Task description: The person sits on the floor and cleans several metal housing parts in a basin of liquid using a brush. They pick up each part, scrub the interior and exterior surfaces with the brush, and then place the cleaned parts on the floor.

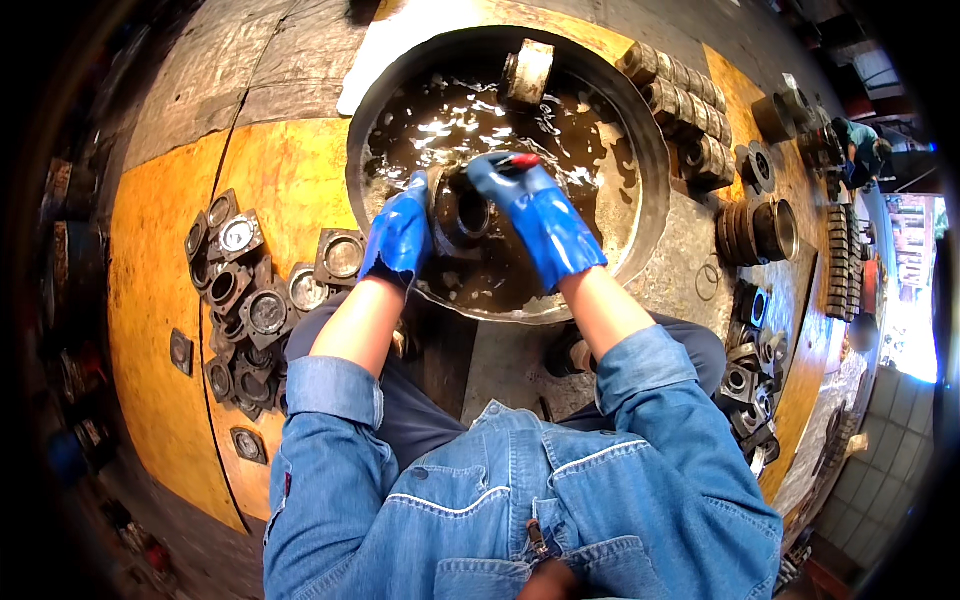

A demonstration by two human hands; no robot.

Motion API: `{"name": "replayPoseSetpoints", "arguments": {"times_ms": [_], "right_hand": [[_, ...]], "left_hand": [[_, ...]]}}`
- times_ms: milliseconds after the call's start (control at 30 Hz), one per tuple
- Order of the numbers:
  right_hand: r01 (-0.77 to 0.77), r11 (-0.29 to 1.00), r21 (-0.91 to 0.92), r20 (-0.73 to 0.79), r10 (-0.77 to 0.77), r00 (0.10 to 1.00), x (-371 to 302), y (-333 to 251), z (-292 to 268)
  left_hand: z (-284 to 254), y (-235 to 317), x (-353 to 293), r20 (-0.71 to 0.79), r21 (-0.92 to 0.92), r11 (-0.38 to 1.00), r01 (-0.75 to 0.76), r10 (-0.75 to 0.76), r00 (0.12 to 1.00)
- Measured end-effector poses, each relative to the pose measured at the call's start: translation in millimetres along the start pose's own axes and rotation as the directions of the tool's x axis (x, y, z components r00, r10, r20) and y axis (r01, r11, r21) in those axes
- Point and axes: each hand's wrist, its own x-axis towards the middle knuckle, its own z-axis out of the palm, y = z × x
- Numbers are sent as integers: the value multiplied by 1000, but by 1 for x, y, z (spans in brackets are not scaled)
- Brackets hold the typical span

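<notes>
A wide round basin [655, 170] of murky brown liquid stands in front of me. Over it, my left hand [402, 232], in a blue rubber glove, grips the left side of a dark metal part [447, 218] with a round opening. My right hand [532, 208], gloved alike, is closed at the part's upper right. A small red object [525, 160] shows at its fingers; its kind is unclear. Near the far rim, a pale, thick metal block [530, 72] rises from the liquid.
Square metal plates with round holes [268, 312] lie heaped at left on yellow boards [160, 300]. Stacked metal parts [690, 110] stand right of the basin, with large rings [775, 230] nearer. More small parts [742, 385] lie beside my right knee. Another person [862, 150] is at far right.
</notes>
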Motion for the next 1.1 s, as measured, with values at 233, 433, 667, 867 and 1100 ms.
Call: {"name": "replayPoseSetpoints", "arguments": {"times_ms": [233, 433, 667, 867, 1100], "right_hand": [[732, 623, -276, 442, -594, 672, -29, 30, 10], [742, 550, -384, 653, -406, 639, -45, 30, -24], [704, 526, -477, 671, -299, 678, -21, 35, -59], [591, 517, -619, 650, -86, 755, 13, -15, -21], [250, 513, -821, 262, -51, 964, 14, 26, -25]], "left_hand": [[-3, -13, -1, -14, 27, 996, -87, 87, 996], [-4, 19, -11, 5, -199, 966, 163, -166, 986], [2, 12, -6, 51, -312, 938, 154, -145, 988], [3, 0, 4, 152, -505, 825, 252, -202, 967], [14, -8, 16, 143, -480, 847, 228, -180, 973]]}}
